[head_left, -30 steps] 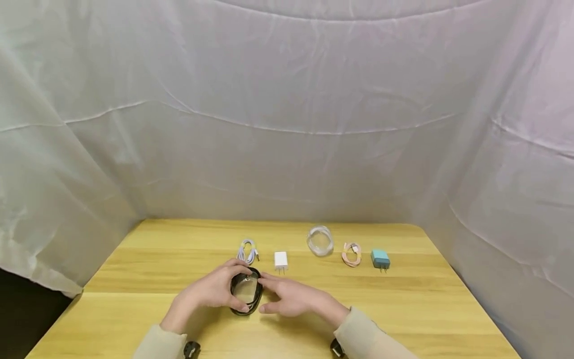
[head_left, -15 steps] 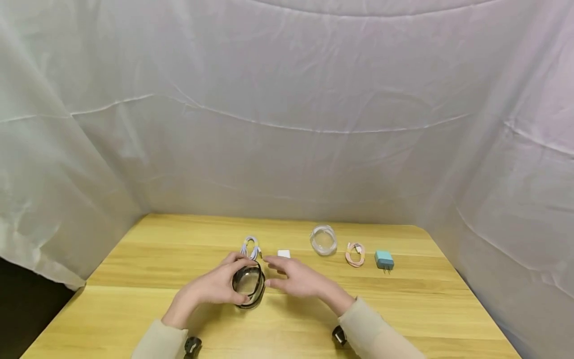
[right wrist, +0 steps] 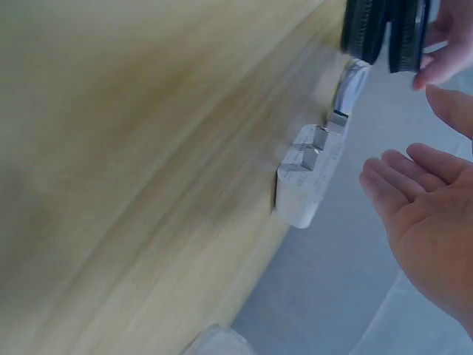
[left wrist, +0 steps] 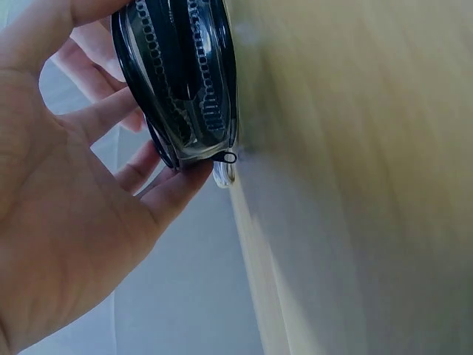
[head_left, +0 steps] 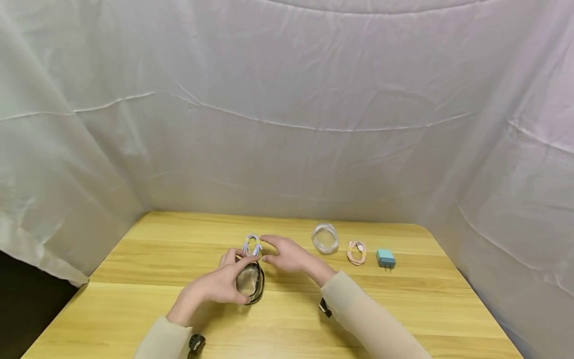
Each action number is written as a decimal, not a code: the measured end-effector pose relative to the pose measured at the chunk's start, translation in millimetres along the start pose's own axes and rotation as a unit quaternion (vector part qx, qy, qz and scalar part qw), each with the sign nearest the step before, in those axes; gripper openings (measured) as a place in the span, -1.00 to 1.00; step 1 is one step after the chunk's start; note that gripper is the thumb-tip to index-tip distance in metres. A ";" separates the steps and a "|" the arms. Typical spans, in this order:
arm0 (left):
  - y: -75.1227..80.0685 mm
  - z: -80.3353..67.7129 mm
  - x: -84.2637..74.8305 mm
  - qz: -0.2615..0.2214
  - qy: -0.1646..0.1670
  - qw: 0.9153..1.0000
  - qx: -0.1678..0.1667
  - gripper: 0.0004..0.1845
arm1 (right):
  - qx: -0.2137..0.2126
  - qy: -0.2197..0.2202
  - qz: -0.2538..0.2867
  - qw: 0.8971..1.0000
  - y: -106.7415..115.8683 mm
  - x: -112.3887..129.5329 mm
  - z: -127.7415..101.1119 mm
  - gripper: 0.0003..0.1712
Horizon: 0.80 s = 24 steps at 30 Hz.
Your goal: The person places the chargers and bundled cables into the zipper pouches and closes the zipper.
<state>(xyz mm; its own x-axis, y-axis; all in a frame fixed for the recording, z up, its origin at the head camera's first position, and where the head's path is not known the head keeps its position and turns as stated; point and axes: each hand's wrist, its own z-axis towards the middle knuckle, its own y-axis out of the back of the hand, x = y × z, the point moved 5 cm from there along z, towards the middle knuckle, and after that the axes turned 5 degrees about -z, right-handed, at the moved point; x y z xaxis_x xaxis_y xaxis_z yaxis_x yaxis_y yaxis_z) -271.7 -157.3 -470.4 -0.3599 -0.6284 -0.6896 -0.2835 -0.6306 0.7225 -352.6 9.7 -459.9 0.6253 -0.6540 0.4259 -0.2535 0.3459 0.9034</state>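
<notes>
My left hand (head_left: 214,285) grips a small round clear zip case (head_left: 249,280) with black edging, thumb on the near side and fingers on the far side. In the left wrist view the case (left wrist: 177,81) stands edge-on, its two rows of zip teeth apart and a zip pull at one end. My right hand (head_left: 289,254) reaches past the case with fingers extended, near a coiled pale blue cable (head_left: 252,243) with a yellow tie. It holds nothing. A white charger plug (right wrist: 307,177) lies beneath it, hidden in the head view.
To the right on the wooden table (head_left: 314,309) lie a coiled white cable or clear round case (head_left: 325,238), a coiled pink cable (head_left: 357,253) and a teal plug (head_left: 385,258). Grey cloth (head_left: 287,164) hangs behind and at both sides.
My right hand has left the case's edge and moved forward, over the white charger plug towards the pale blue cable. My left hand keeps hold of the case, which is tilted up slightly.
</notes>
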 end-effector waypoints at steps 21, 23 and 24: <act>-0.1 1.3 7.1 -0.005 0.004 1.000 0.005 0.07 | 0.047 0.004 -0.040 0.998 -19.8 -8.1 59.2 -0.17; 0.1 1.4 6.8 -0.002 -0.002 1.000 0.008 0.06 | 0.050 0.007 -0.038 0.998 -21.1 -8.7 61.5 -0.21; 0.3 1.4 6.6 0.000 -0.006 1.000 0.009 0.06 | 0.052 0.008 -0.039 0.998 -21.8 -9.2 62.4 -0.23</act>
<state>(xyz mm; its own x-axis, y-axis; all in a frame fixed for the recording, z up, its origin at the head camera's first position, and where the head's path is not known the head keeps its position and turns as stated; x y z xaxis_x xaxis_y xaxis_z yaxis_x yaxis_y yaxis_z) -275.3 -161.0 -474.7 -0.3709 -0.6220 -0.6896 -0.2990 -0.6230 0.7228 -398.9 -33.8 -480.4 0.6576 -0.6645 0.3549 -0.2785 0.2232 0.9341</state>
